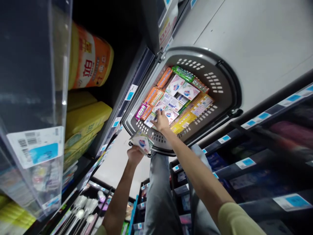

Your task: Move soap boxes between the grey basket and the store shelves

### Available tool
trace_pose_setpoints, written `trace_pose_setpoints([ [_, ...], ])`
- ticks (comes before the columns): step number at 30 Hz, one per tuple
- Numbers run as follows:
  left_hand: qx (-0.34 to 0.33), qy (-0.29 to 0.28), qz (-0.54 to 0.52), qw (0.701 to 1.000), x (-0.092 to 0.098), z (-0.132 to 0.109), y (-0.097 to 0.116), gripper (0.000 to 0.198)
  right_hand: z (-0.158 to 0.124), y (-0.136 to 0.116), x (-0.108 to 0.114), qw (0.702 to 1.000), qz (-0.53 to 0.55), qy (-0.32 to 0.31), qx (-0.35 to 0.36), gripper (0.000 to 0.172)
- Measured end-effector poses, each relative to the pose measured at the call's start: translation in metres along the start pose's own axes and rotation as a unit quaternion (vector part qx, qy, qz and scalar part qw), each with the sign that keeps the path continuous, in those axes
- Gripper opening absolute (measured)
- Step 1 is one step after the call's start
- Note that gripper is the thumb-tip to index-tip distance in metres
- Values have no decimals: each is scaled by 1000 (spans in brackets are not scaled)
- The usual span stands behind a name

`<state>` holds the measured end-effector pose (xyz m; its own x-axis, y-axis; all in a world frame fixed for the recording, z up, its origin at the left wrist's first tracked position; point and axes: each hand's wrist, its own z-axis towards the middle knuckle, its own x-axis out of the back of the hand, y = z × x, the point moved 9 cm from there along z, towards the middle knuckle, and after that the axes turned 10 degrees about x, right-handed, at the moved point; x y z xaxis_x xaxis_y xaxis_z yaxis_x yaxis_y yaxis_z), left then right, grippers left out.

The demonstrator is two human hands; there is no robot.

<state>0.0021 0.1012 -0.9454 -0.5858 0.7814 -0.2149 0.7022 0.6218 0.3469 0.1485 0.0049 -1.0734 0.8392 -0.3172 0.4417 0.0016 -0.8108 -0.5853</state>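
- Left hand (135, 153) grip: closed around a small white packet with a blue-and-red logo (141, 141), held just outside the near rim of the grey shopping basket (220, 81).
- Right hand (161, 122) grip: fingers spread and lowered onto the white packets (168, 113) inside the basket near that rim; whether any packet is pinched cannot be told.
- Basket contents: orange boxes (154, 94) along the side nearest the dark shelving, green packs (183, 74) at the far end, yellow boxes (186, 119) on the side away from the shelving, more white packets in the middle.
- Progress, as judged: the basket floor is covered with goods; one packet is out in the hand, the rest lie in place.
- Shelving beside the basket carries an orange canister (91, 60) and yellow packs (85, 116).
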Motion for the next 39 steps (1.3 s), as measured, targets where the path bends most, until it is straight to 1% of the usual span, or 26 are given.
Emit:
trace_pose_setpoints([
  [2, 8, -1, -46, 999, -6, 3, 9, 67, -2, -1, -7, 1000, -2, -15, -13, 39],
  [4, 22, 6, -46, 999, -14, 11, 15, 72, -6, -5, -11, 1000, -5, -17, -15, 30],
  [5, 29, 16, -12, 999, -16, 16, 17, 71, -8, -7, -12, 1000, -11, -10, -16, 31],
  [7, 39, 50, 82, 995, -16, 25, 19, 70, -12, -11, -15, 999, -29, 9, -23, 41],
  [9, 33, 75, 156, 984, -12, 32, 21, 69, -15, -16, -19, 998, -49, 19, -25, 55],
  [10, 24, 79, 172, 982, -9, 34, 22, 69, -16, -18, -21, 998, -55, 22, -22, 59],
  [12, 0, 76, 161, 984, -4, 37, 23, 69, -17, -24, -23, 998, -58, 35, -2, 62],
  [15, -5, 74, 94, 993, 8, 39, 18, 65, -18, -29, -21, 998, -6, 55, 37, 55],
  [18, -4, 98, 53, 994, 22, 41, 12, 65, -22, -24, -18, 996, 60, 52, 34, 42],
  [19, -12, 104, 58, 993, 25, 42, 13, 67, -25, -20, -17, 996, 71, 49, 25, 38],
  [21, -36, 117, 124, 985, 24, 43, 17, 67, -37, -11, -14, 993, 106, 45, 7, 34],
  [23, -55, 130, 214, 967, 18, 42, 23, 69, -53, -3, -11, 982, 184, 42, 0, 32],
  [24, -71, 134, 269, 951, 12, 41, 28, 71, -63, 1, -10, 972, 232, 39, 0, 32],
  [26, -122, 121, 382, 908, -7, 36, 37, 74, -81, 5, -8, 947, 321, 26, 13, 36],
  [28, -195, 80, 484, 849, -34, 27, 44, 75, -97, 6, -6, 925, 379, 11, 29, 41],
  [29, -228, 58, 521, 821, -47, 21, 46, 75, -104, 6, -3, 914, 405, 5, 36, 43],
  [30, -250, 42, 541, 802, -56, 15, 47, 74, -110, 7, 0, 902, 431, 0, 37, 45],
  [32, -263, 26, 569, 778, -69, 4, 50, 71, -120, 7, 4, 865, 501, -26, 21, 51],
  [33, -260, 29, 581, 771, -71, 0, 52, 70, -124, 6, 6, 838, 543, -50, 10, 53],
  [34, -251, 40, 586, 769, -70, -3, 54, 69, -127, 5, 6, 807, 585, -77, -1, 54],
  [35, -233, 59, 582, 777, -67, -5, 57, 69, -127, 4, 8, 779, 619, -96, -10, 54],
  [36, -206, 78, 559, 799, -60, -6, 59, 68, -124, 6, 11, 767, 634, -97, -15, 54],
  [37, -173, 93, 522, 830, -52, -6, 59, 67, -116, 14, 17, 782, 619, -69, -19, 54],
  [38, -136, 102, 479, 861, -44, -6, 57, 65, -105, 25, 25, 822, 569, -13, -25, 55],
  [39, -100, 99, 433, 891, -39, -6, 52, 63, -93, 38, 35, 874, 482, 57, -31, 57],
])
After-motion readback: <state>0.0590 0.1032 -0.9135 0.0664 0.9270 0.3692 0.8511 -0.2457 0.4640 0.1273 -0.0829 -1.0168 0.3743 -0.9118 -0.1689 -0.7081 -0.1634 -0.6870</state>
